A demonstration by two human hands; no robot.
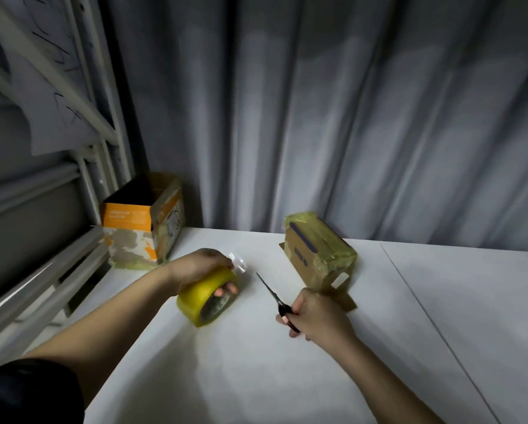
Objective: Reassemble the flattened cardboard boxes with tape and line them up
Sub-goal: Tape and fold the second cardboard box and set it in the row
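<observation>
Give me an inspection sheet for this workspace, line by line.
Surface: white table, a seam running along its right part.
Job's things: orange box open-topped at back left; taped box at centre right; yellow tape roll; scissors.
Clutter: nothing seen.
Hands: left hand grips the tape roll, fingers through its core; right hand holds the scissors, blades closed.
Cables: nothing seen.
Surroundings: grey curtain behind; metal rack with paper at left.

A smooth white tabletop [287, 377] stood before a pleated grey fabric curtain [317, 111], with a white metal shelving frame [82, 96] at its left, all in dim light
</observation>
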